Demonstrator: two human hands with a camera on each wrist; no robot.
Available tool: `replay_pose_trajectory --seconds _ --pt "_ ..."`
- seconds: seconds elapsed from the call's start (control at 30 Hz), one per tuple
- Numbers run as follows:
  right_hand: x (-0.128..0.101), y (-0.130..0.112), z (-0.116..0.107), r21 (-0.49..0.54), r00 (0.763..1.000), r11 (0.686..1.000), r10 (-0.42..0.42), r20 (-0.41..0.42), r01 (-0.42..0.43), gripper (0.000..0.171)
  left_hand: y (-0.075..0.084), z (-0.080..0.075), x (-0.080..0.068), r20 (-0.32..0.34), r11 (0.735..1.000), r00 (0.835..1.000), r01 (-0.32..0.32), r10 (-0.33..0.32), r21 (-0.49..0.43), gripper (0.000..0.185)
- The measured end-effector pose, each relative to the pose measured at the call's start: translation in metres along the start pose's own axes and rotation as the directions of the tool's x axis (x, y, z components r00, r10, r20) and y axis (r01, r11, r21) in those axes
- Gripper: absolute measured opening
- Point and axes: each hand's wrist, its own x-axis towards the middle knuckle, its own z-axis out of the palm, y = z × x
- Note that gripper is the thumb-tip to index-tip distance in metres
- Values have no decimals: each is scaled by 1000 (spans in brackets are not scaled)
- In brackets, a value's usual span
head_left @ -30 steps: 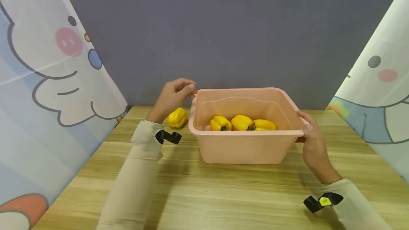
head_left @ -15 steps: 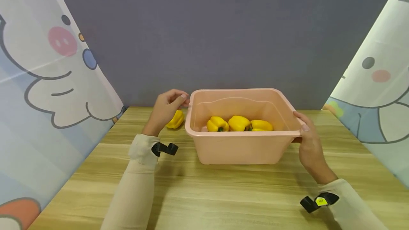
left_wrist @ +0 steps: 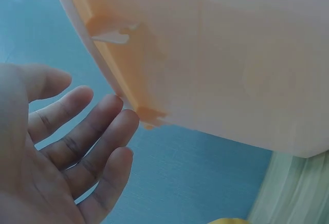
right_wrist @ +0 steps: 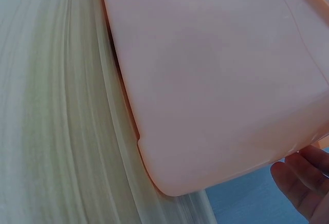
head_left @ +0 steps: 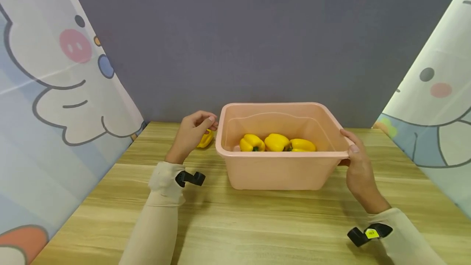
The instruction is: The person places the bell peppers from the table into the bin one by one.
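Pepper outside the tub (head_left: 206, 138): one yellow pepper lies on the wooden surface (head_left: 235, 224), just left of the pink tub and mostly hidden behind the left hand.
Left hand (head_left: 192, 134): poised over that loose pepper beside the tub's left rim; in the left wrist view the fingers (left_wrist: 85, 147) are loosely spread and hold nothing (whether they touch the rim, the pictures do not settle).
Pink tub (head_left: 279, 171): one rectangular plastic tub stands upright on the surface, middle of the scene.
Peppers inside (head_left: 277, 142): three yellow peppers sit in a row on the tub's floor, close together.
Right hand (head_left: 358, 171): at the tub's right rim, thumb on top of the lip and fingers curled under it, gripping the edge.
Step in hand: judging by the layout, the right hand steadies the tub while the left goes for the last pepper outside it.
Next move calls for: the left fingers to close round the loose pepper, lift it clear of the rim and bring it in over the tub.
Count: four peppers in all (three in, one out), one tub, two hands.
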Motion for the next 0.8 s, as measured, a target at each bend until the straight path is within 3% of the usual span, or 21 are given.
replay_pose_trajectory --seconds 0.17,0.47,0.6,0.8 --pt "1 1 -1 24 1000 1000 1 2 -1 46 -4 0 -1 -3 1000 1000 -7 7 9 30" --pt "0 3 1 34 1000 999 -23 21 23 46 -28 1 1 -28 996 1000 -11 14 91 29" --pt "1 3 1 106 1000 994 -12 12 10 45 -36 0 3 -49 995 998 33 -28 94 26" --pt "2 2 0 111 1000 994 2 1 -3 44 -45 -2 4 -99 988 988 131 -122 87 23"
